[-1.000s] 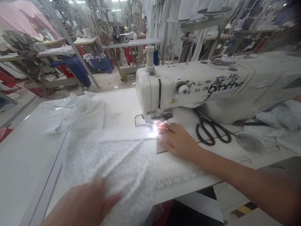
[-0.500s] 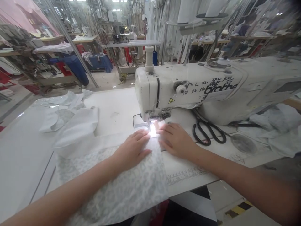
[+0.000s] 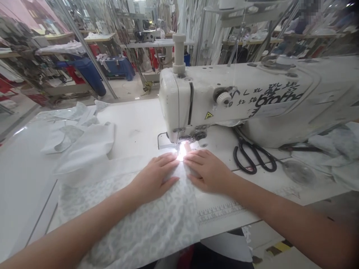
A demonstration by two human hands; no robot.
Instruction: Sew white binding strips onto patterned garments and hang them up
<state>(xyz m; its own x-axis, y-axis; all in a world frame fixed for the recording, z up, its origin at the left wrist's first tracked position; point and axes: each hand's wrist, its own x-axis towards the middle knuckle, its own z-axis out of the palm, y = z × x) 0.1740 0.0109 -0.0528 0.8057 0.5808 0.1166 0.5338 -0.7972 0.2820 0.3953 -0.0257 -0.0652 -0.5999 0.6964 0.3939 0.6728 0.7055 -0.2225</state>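
A pale grey-and-white patterned fabric [image 3: 146, 224] lies across the table edge and runs up under the needle area of a white sewing machine [image 3: 174, 101]. Flat on the fabric, just left of the lit needle, rests my left hand [image 3: 157, 175], its fingers stretched forward and thumb apart. My right hand [image 3: 209, 170] lies at the fabric's right edge, fingers extended toward the presser foot and pressing down. Bright lamp glare hides the needle and the seam between my fingertips.
Black-handled scissors [image 3: 254, 157] lie right of my right hand, beneath the machine arm. More pale fabric pieces [image 3: 84, 138] sit at the table's left, and a fabric heap [image 3: 336, 149] at the right. A printed ruler [image 3: 221, 213] runs along the front edge.
The camera view has shifted slightly, so the machine appears larger and a little to the right. My right hand has come slightly closer to my left; both stay on the fabric.
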